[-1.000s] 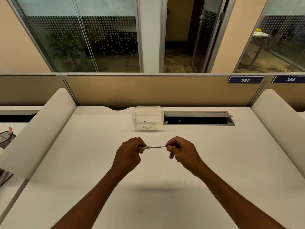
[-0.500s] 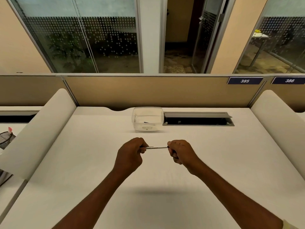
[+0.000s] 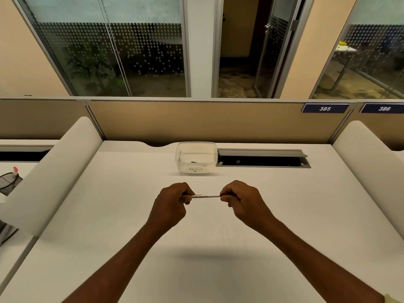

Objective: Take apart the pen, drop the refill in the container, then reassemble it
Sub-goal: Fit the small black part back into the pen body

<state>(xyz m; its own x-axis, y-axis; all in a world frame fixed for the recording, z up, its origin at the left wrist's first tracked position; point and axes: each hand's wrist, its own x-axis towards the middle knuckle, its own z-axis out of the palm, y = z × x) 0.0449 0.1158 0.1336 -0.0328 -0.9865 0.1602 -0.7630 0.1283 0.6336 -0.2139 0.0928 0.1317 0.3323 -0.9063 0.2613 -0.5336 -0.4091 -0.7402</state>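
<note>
I have the pen (image 3: 205, 196) held level above the worktop (image 3: 109, 215), one end in each hand. The left hand (image 3: 172, 204) closes its grip on the left end; the right hand (image 3: 240, 202) closes its grip on the right end. Only the white middle of the barrel shows between the fists; both ends are hidden inside them.

Step in hand, as I judge it: taking the pen apart. The barrel reads as one piece, with no gap visible along it. I cannot tell whether the joint has begun to loosen.

The container (image 3: 196, 157) stands well beyond the hands, at the back of the worktop, just beside the cable slot (image 3: 262, 158). It is clear and open-topped, and something small and dark lies in it; I cannot tell what.

Next move calls for:
- a counter-twist or straight pull between the two hands, kept in line with the barrel;
- a firm hold on both halves, so that no small part drops to the worktop;
- one hand then freed to draw out the refill and carry it forward over the container.
</note>
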